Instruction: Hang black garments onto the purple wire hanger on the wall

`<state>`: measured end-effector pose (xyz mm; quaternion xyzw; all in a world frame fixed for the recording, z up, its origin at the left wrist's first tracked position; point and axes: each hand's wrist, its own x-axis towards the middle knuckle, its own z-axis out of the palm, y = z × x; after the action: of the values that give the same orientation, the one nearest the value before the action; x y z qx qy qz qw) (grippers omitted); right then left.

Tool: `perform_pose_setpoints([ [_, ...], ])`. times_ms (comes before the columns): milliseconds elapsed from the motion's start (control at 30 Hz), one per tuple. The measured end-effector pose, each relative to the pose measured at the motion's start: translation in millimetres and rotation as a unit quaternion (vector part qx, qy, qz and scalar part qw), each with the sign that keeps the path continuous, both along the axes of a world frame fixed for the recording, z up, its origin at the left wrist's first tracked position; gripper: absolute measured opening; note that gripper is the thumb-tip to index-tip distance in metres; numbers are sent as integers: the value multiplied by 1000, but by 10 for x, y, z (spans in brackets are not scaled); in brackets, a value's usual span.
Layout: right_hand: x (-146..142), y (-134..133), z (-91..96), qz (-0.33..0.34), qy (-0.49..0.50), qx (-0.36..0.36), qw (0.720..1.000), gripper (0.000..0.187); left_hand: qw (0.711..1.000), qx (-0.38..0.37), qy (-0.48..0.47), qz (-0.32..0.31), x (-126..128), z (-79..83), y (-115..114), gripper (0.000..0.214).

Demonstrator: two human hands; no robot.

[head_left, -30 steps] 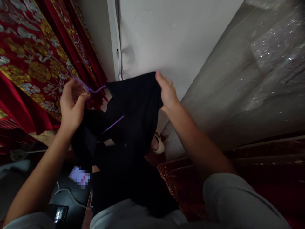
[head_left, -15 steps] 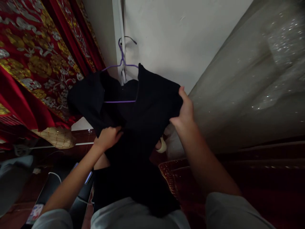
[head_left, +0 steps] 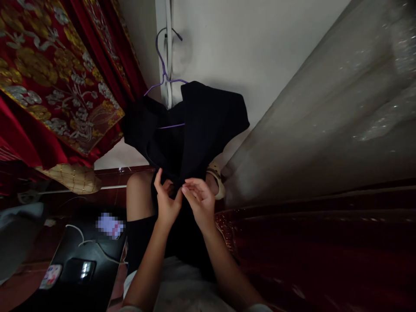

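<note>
A black short-sleeved garment (head_left: 212, 115) with an open neckline hangs on a purple wire hanger (head_left: 165, 74). My left hand (head_left: 168, 203) is at the bottom of the neck opening, thumb and fingers closed on the black cloth. Close beside it, my right hand (head_left: 200, 201) pinches the front edge with thumb and forefinger, its other fingers curled. The fingertips of both hands nearly meet. Dark cloth makes any button or fastening there impossible to make out. The garment's lower part merges with dark cloth over my lap.
White wall (head_left: 253, 47) lies behind the hanger, which hooks onto a white pole (head_left: 169, 47). Red embroidered cloth (head_left: 81, 82) hangs left; translucent sheeting (head_left: 292, 125) drapes at right. On a black bench (head_left: 69, 236) lie a phone (head_left: 110, 226), a dark shiny object (head_left: 79, 270) and a white cable (head_left: 102, 250).
My right hand has left the garment's sleeve at the right and come to the front middle. My left hand has shifted right beside it. The garment's left shoulder has swung inward.
</note>
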<state>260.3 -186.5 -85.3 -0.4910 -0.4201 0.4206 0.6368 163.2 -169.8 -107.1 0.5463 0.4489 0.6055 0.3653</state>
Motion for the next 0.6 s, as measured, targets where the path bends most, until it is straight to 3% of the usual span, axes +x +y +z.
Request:
perform_pose_setpoints([
  [67,-1,12,59,-2,-51,28,998,27,999,-4,-41,4,20,28,-41,87],
  [233,80,140,85,40,-133,33,990,14,996,-13,-33,87,48,84,-148,17],
  [433,141,89,28,94,-186,34,977,18,998,-8,-10,59,-55,50,-162,17],
  [600,152,121,129,233,-192,4,953,31,996,24,71,53,-302,39,-45,15],
])
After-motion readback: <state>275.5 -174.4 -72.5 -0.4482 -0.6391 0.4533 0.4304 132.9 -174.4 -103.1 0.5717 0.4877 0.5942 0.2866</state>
